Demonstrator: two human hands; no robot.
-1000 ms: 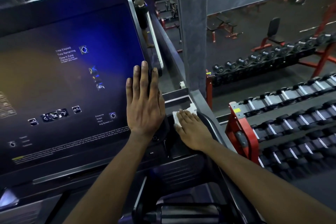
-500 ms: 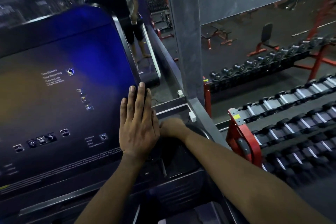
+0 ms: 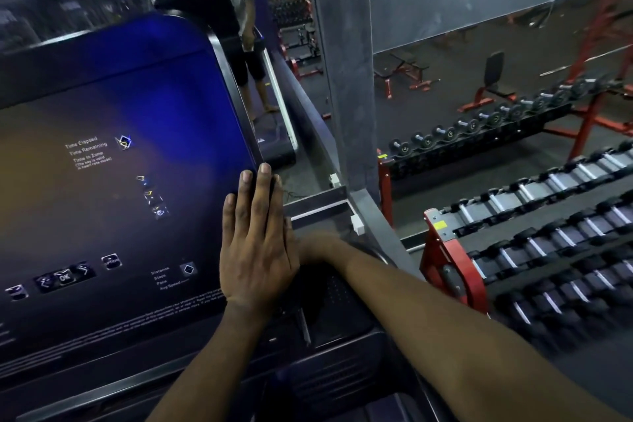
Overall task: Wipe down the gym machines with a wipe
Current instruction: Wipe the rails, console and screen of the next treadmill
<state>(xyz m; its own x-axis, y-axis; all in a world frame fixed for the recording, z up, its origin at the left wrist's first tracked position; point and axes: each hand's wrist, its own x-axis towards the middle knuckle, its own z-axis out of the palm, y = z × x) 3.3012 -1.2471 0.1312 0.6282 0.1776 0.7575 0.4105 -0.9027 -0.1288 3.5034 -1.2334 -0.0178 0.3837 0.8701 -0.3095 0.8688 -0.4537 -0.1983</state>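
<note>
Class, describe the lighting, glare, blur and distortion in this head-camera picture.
Head view: dim overall; a blue sheen covers the upper right of the console panel; the near dumbbells at lower right are smeared; the pillar leans, a wide-lens effect.

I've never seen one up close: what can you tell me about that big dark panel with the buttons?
The console panel is a glossy slab, black shading to deep blue at its upper right, with a rounded corner and silvery rim, tilted back. White labels such as Time Elapsed and Distance sit beside small diamond keys; a button row, one marked OK, runs low on the left, fine print below. The left hand lies flat, fingers straight, on its right edge.
</note>
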